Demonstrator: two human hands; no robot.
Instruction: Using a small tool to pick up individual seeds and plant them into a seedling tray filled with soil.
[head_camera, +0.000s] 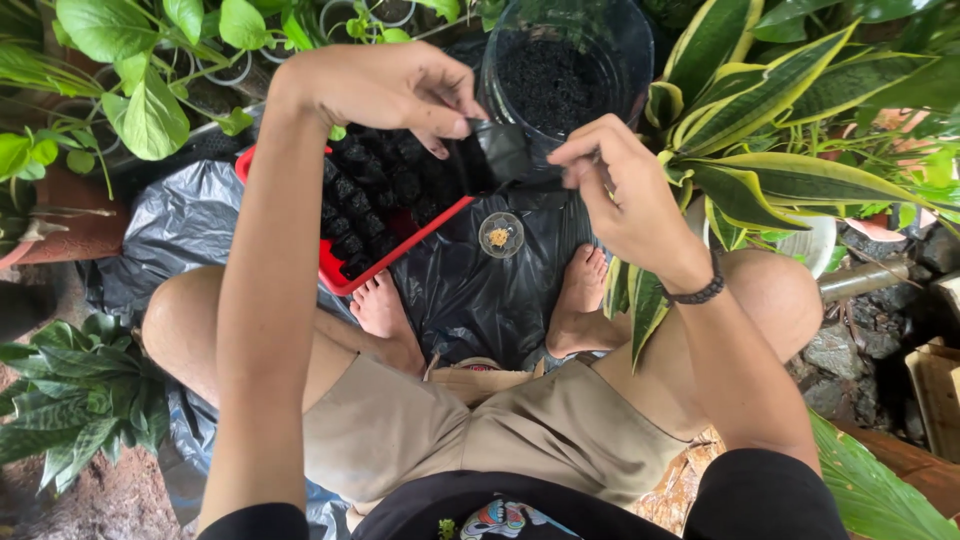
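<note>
Seen from above, a seated person's two hands meet over a sheet of black plastic spread on the ground. Left hand (385, 85) and right hand (615, 185) both pinch a small black soft-plastic nursery bag (490, 155), held in the air between them, just in front of the large clear plastic tub of dark potting soil (560, 70) and above the far corner of the red plastic tray of filled black seedling bags (375, 205). Left fingers close on the bag's upper edge; right thumb and forefinger close narrowly on its near side, so each hand is shut around the film rather than spread. Judged by its creased, glossy surface, the bag is thin, limp and very light; it would collapse under its own folds and may be slippery where the film is damp. A grip at the rim, two opposed points pulling the mouth apart, seems the surest hold, since the walls give no stiffness. Whether it holds any soil cannot be told. A small round dark dish with yellowish grains (501, 235) lies on the sheet between the bare feet. Green and yellow-edged leafy plants (770, 90) crowd both sides
</note>
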